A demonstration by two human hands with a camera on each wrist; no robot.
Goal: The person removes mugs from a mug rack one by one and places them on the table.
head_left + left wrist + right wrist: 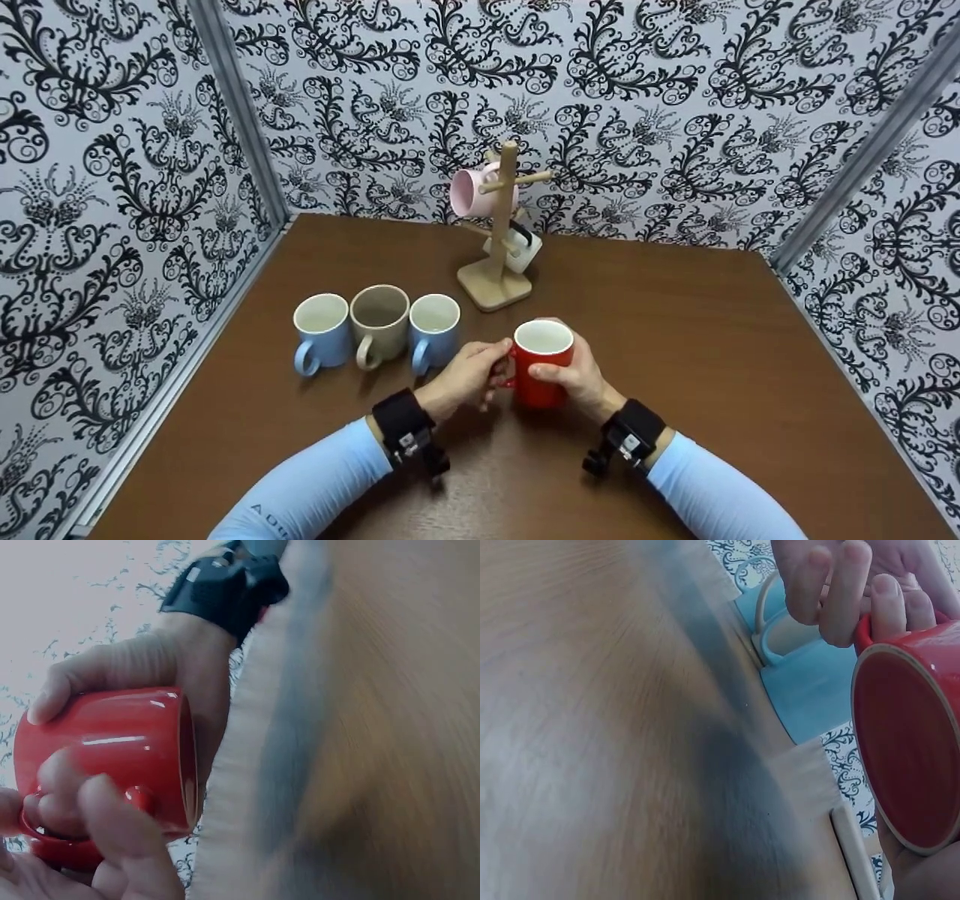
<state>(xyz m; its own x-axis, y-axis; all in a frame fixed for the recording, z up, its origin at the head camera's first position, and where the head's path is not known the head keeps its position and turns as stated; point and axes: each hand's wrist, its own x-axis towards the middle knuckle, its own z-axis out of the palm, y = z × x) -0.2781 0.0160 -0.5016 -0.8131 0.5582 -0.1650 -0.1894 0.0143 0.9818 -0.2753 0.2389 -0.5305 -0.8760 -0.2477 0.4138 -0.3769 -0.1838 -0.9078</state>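
Note:
A red mug (pixel 541 379) with a white inside is held upright in front of me, its handle turned left. My right hand (pixel 581 375) grips its body from the right, thumb across the front. On the other side my left hand (pixel 469 375) holds the handle, and in the left wrist view fingers (pixel 64 799) pass through its loop. The mug's base (pixel 907 750) shows in the right wrist view, raised off the table. Part of the handle is hidden behind the left fingers in the head view.
Left of the hands stand a blue mug (pixel 324 341), a beige mug (pixel 382 330) and a smaller blue mug (pixel 435 334) in a row. Behind them, a wooden mug tree (pixel 491 289) carries a pink mug (pixel 469 193) and a white mug (pixel 525 255). Patterned walls (pixel 637 112) surround the brown table (pixel 675 322).

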